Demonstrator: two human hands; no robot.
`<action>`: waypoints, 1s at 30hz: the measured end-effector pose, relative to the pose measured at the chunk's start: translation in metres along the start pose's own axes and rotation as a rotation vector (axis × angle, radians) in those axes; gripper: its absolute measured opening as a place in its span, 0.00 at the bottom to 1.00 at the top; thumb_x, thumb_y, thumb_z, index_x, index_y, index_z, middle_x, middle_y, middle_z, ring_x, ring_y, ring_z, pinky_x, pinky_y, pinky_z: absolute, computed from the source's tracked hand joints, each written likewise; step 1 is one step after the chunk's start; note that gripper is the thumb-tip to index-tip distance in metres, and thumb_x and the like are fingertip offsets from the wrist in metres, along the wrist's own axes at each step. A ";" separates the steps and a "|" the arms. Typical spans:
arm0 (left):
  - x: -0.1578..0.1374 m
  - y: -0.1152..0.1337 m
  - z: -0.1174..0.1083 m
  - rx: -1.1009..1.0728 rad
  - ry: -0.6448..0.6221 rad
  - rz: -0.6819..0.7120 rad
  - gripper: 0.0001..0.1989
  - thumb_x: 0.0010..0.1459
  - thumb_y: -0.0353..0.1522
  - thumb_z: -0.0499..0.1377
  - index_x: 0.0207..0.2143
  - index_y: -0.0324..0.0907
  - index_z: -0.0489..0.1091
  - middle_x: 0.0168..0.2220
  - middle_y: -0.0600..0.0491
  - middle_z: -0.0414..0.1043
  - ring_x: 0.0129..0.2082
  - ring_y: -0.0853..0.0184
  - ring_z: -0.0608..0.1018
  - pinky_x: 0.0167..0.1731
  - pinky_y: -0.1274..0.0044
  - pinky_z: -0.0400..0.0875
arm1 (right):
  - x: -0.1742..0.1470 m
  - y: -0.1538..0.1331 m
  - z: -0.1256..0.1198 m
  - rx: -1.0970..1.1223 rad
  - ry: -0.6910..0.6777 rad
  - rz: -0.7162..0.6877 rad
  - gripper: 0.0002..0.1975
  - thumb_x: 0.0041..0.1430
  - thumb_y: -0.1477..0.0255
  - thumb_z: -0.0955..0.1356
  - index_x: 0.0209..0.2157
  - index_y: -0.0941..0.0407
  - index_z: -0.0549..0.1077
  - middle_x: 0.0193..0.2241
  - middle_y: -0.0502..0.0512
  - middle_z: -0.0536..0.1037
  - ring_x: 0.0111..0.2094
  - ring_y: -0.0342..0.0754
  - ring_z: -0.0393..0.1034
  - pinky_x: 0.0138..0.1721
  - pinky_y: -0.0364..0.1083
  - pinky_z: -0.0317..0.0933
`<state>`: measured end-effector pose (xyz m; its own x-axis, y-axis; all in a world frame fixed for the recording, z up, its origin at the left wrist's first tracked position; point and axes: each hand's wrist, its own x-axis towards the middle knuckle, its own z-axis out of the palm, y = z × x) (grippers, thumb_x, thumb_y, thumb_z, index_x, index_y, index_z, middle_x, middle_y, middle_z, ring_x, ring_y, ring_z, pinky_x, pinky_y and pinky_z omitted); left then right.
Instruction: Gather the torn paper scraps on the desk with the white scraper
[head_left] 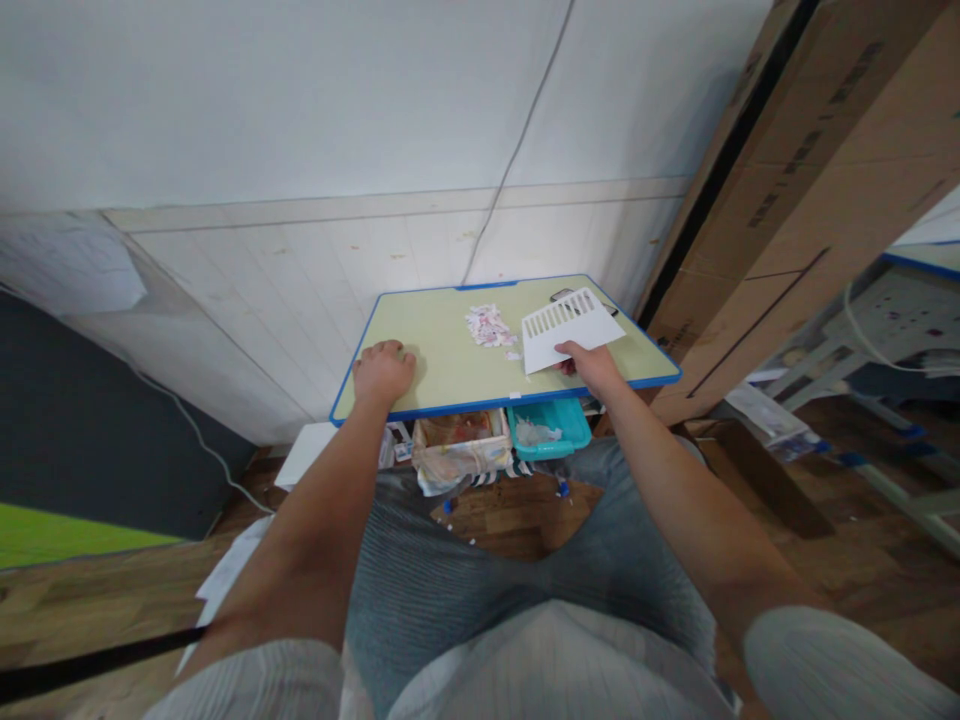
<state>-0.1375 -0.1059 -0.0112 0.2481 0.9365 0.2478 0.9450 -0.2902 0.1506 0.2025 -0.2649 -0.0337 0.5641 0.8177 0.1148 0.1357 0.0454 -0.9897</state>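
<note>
Table (450,380): pale yellow-green top w/ blue rim, long side nr wall (405,250). Approx. mid-top, loose pile of paper scraps (487,325), white w/ pinkish-red marks. Stray scrap (513,356) just off pile, toward front; another white bit (514,395) at front edge. Far R: dark flat item (559,295), mostly hidden, can't ID. Floor (502,515): brown, wood-look, w/ few small white specks (472,541).

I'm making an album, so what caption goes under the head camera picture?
Right hand holding a slotted white sheet beside paper scraps, left hand on the table.
</note>
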 end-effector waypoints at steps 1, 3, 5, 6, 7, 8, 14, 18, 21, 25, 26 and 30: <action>0.000 0.000 0.000 -0.002 0.003 0.002 0.27 0.75 0.39 0.51 0.67 0.38 0.78 0.70 0.33 0.76 0.70 0.41 0.76 0.68 0.54 0.71 | 0.001 0.000 0.001 -0.002 -0.006 -0.005 0.08 0.50 0.66 0.72 0.21 0.52 0.73 0.18 0.53 0.77 0.20 0.47 0.67 0.25 0.46 0.65; 0.000 0.000 0.001 -0.002 0.010 0.002 0.27 0.75 0.39 0.51 0.67 0.38 0.78 0.69 0.33 0.77 0.69 0.41 0.76 0.68 0.54 0.71 | 0.002 0.001 0.001 -0.003 -0.013 -0.012 0.07 0.48 0.67 0.73 0.22 0.52 0.74 0.18 0.53 0.77 0.20 0.48 0.67 0.24 0.46 0.64; 0.000 0.000 0.001 0.006 0.010 0.002 0.27 0.76 0.39 0.51 0.67 0.37 0.78 0.69 0.33 0.77 0.69 0.41 0.76 0.68 0.54 0.72 | 0.002 0.002 0.001 0.017 0.000 -0.013 0.05 0.45 0.69 0.73 0.24 0.52 0.74 0.18 0.52 0.78 0.20 0.48 0.67 0.22 0.45 0.63; 0.000 0.000 0.001 0.010 0.009 0.002 0.28 0.76 0.39 0.51 0.67 0.37 0.78 0.69 0.33 0.77 0.69 0.41 0.76 0.68 0.54 0.72 | 0.003 0.003 0.000 0.034 0.009 -0.008 0.05 0.44 0.69 0.73 0.25 0.52 0.74 0.18 0.51 0.78 0.19 0.48 0.67 0.21 0.45 0.62; 0.000 0.000 0.001 0.013 0.007 0.003 0.28 0.76 0.39 0.51 0.67 0.37 0.78 0.69 0.33 0.77 0.69 0.41 0.76 0.68 0.54 0.72 | 0.003 0.004 -0.001 0.051 0.015 -0.002 0.05 0.44 0.69 0.73 0.25 0.52 0.74 0.18 0.50 0.77 0.19 0.48 0.66 0.20 0.45 0.61; 0.000 0.000 0.001 0.015 0.006 0.002 0.28 0.76 0.39 0.51 0.68 0.37 0.77 0.70 0.34 0.77 0.70 0.41 0.76 0.68 0.55 0.72 | 0.003 0.005 -0.001 0.065 0.018 0.003 0.05 0.44 0.69 0.73 0.24 0.52 0.74 0.18 0.50 0.77 0.19 0.48 0.66 0.20 0.45 0.61; 0.001 -0.001 0.003 0.015 0.015 0.005 0.27 0.76 0.39 0.51 0.67 0.38 0.78 0.69 0.34 0.77 0.69 0.42 0.76 0.68 0.55 0.71 | 0.004 0.006 -0.002 0.033 0.016 -0.005 0.08 0.47 0.65 0.74 0.23 0.51 0.73 0.17 0.51 0.77 0.19 0.47 0.66 0.23 0.46 0.64; 0.002 -0.002 0.004 0.015 0.018 0.008 0.28 0.75 0.39 0.51 0.67 0.37 0.77 0.69 0.33 0.77 0.69 0.41 0.76 0.68 0.55 0.71 | 0.003 0.005 -0.002 0.040 0.011 0.004 0.06 0.43 0.67 0.73 0.22 0.51 0.72 0.16 0.50 0.75 0.19 0.47 0.65 0.21 0.46 0.62; 0.002 -0.002 0.004 0.014 0.013 0.005 0.27 0.75 0.39 0.52 0.66 0.37 0.78 0.70 0.34 0.77 0.70 0.41 0.76 0.68 0.55 0.71 | 0.002 0.005 -0.002 0.082 0.039 0.013 0.06 0.42 0.67 0.73 0.22 0.51 0.72 0.17 0.49 0.75 0.18 0.47 0.64 0.20 0.46 0.61; 0.003 -0.003 0.005 0.006 0.014 0.001 0.26 0.75 0.40 0.52 0.66 0.39 0.78 0.70 0.34 0.77 0.70 0.42 0.76 0.68 0.55 0.71 | 0.003 0.006 -0.001 0.083 0.086 -0.026 0.07 0.44 0.65 0.73 0.23 0.50 0.71 0.17 0.50 0.75 0.19 0.47 0.64 0.22 0.46 0.63; 0.003 -0.003 0.005 0.005 0.015 0.002 0.27 0.75 0.40 0.52 0.66 0.39 0.78 0.70 0.34 0.77 0.70 0.42 0.76 0.68 0.55 0.71 | 0.003 0.007 -0.001 0.072 0.089 -0.033 0.08 0.45 0.65 0.73 0.23 0.50 0.70 0.17 0.50 0.75 0.19 0.47 0.64 0.22 0.46 0.63; 0.003 -0.003 0.006 0.007 0.022 0.005 0.27 0.75 0.40 0.52 0.67 0.37 0.78 0.69 0.33 0.77 0.69 0.41 0.77 0.68 0.54 0.72 | 0.003 0.005 -0.002 0.040 0.070 -0.012 0.07 0.42 0.67 0.73 0.22 0.50 0.71 0.17 0.50 0.75 0.20 0.47 0.65 0.21 0.46 0.62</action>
<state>-0.1385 -0.1010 -0.0163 0.2478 0.9305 0.2698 0.9453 -0.2932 0.1429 0.2066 -0.2638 -0.0385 0.6182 0.7751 0.1306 0.1106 0.0787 -0.9907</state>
